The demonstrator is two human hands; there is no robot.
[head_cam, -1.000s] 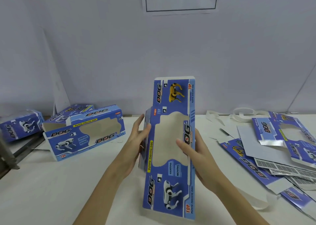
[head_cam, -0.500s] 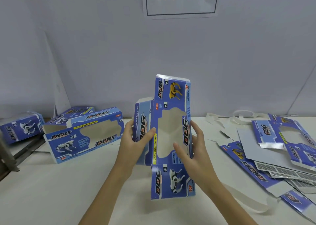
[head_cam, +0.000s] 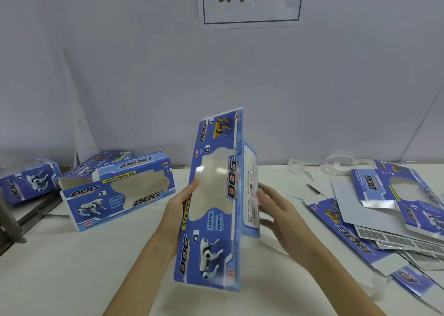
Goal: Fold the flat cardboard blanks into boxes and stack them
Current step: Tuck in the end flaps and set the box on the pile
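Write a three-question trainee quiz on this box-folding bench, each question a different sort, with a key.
1. True or false: the blue printed cardboard blank with a clear window lies flat on the white table.
2. Which hand grips the blank's edge?
A. left hand
B. right hand
3. Fill in: the heap of flat blue blanks lies on the person's ____ side.

Key: 1 false; 2 A; 3 right.

Left hand (head_cam: 177, 210) and right hand (head_cam: 276, 210): both bare, no gloves, rings or watch; forearms bare, with no sleeves in view.
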